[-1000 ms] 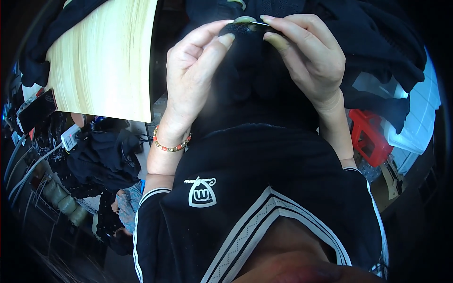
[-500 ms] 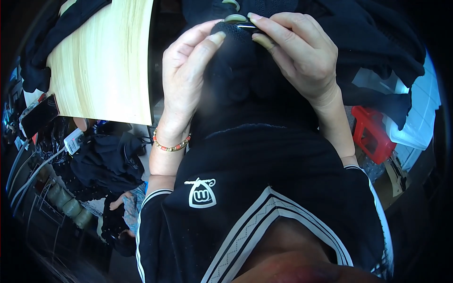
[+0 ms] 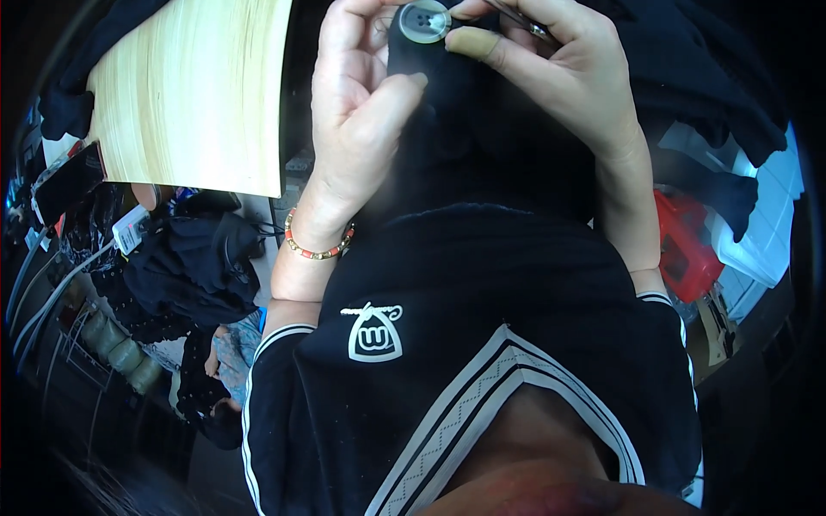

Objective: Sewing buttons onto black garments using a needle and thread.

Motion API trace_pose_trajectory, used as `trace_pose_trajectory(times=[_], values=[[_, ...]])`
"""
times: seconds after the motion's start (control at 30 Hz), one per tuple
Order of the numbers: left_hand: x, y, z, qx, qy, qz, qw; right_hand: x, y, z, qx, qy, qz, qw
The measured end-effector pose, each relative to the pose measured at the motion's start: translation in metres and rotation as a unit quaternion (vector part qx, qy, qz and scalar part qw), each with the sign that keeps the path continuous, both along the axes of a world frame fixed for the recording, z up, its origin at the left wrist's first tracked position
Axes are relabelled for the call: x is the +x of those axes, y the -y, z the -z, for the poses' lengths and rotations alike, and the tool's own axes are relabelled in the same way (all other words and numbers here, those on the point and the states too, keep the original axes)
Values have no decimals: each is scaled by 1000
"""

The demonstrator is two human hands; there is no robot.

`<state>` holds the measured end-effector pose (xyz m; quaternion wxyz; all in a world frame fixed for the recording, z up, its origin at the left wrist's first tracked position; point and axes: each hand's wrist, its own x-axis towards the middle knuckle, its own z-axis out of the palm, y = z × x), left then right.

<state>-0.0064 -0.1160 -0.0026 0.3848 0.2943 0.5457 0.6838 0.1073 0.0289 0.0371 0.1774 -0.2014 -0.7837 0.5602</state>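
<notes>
A round grey-green button (image 3: 422,19) with a pale rim lies face up on black knitted fabric (image 3: 430,112) at the top middle. My left hand (image 3: 357,103) grips the fabric's left side, its thumb resting below the button and its fingers partly behind the cloth. From the right, my right hand (image 3: 568,69) brings thumb and forefinger together at the button's right edge. A tan covering wraps that thumb. Tucked in the same hand is a slim dark metal tool (image 3: 523,19) with a small rivet; its exact kind is unclear. Any thread is too fine to make out.
A pale wooden board (image 3: 194,95) stands on the left, beside a dark phone (image 3: 69,185) and a white power strip (image 3: 131,230). Dark garments (image 3: 194,271) are heaped below. Right: a red plastic item (image 3: 688,245) and a white bin (image 3: 757,249). Another person (image 3: 234,365) shows lower left.
Both hands have moved up with the fabric. The button has turned its face toward me. The tool has swung from the button's edge back into my right hand.
</notes>
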Motion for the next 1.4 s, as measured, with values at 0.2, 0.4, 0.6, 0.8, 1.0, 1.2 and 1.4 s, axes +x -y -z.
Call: trace_pose_trajectory(times=[0.2,0.4,0.6,0.8,1.0,1.2,1.4], values=[[0,-3,-10,-19,77,-23,997,-7,5,2,67,-41,-20,997],[-3,-34,10,392,29,61,917,-9,7,12,-75,-71,4,995],[3,6,13,-85,-392,-52,915,-4,3,9,-188,-137,62,971],[-5,4,-12,-66,-287,-35,955,8,-2,-26,-173,-106,137,970],[-17,27,-35,-45,276,90,956,-26,-22,-13,-262,-487,-7,833],[-12,15,-39,8,283,191,940,32,-40,-34,-75,-263,89,958],[-4,2,-27,-116,-150,78,979,28,-50,3,-162,-380,114,903]])
